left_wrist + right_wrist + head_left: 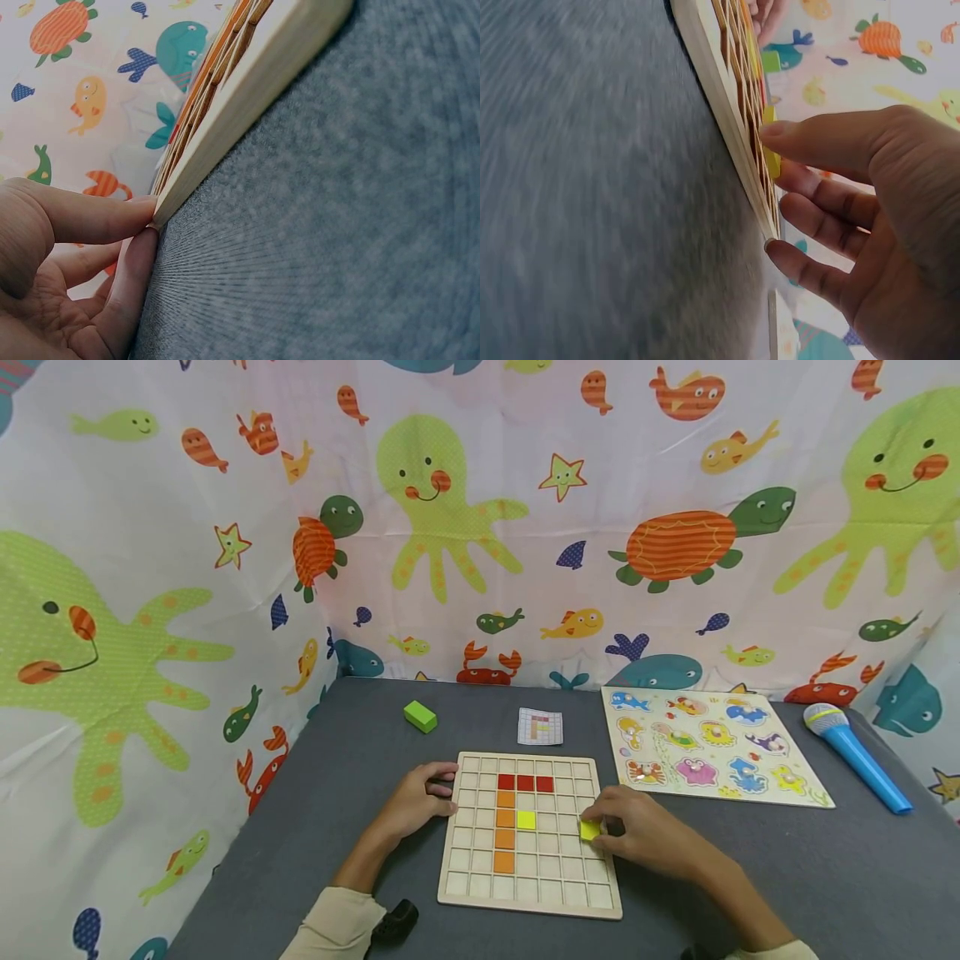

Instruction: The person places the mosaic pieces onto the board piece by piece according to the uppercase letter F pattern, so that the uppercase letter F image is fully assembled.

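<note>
A wooden grid board [532, 893] lies on the grey table, holding three red squares [526, 783] in a row, a column of several orange squares [505, 839] and one yellow square [527, 820]. My left hand [414, 797] holds the board by its left edge, thumb and fingertips meeting at the rim in the left wrist view. Between thumb and fingers, my right hand [645, 828] pinches a yellow block [589, 831] over the board's right-hand columns. In the right wrist view this block [771, 142] stands tilted close against the grid, partly covered by the thumb.
A green block [420, 717] and a small card with a coloured grid [540, 727] lie behind the board. To the right are a sea-animal puzzle board [720, 785] and a blue toy microphone [862, 764]. A patterned cloth [480, 627] walls the table's back.
</note>
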Demonstrator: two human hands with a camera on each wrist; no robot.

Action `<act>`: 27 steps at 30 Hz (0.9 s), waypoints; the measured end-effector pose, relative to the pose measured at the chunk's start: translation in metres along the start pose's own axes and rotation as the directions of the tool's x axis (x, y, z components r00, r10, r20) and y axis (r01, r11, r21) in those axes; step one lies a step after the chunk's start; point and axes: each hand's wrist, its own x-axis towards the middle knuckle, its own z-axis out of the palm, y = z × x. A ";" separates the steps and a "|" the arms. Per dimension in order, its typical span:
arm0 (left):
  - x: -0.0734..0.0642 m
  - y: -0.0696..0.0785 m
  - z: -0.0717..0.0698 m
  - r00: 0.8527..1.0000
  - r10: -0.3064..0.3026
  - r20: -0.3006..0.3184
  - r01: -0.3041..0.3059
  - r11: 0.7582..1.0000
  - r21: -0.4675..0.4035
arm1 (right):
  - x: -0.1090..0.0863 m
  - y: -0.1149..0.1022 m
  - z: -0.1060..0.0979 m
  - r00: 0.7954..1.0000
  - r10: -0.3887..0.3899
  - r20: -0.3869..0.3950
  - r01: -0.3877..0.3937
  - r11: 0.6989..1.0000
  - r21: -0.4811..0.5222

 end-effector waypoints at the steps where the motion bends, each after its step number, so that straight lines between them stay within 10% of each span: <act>1: 0.000 0.000 0.000 1.000 -0.001 -0.002 0.001 1.000 0.000 | 0.002 -0.002 0.002 1.000 0.001 0.002 -0.001 1.000 -0.004; 27: -0.001 0.001 0.000 1.000 0.007 -0.006 -0.007 1.000 0.012 | 0.039 -0.034 0.020 1.000 -0.025 -0.009 0.024 0.996 -0.084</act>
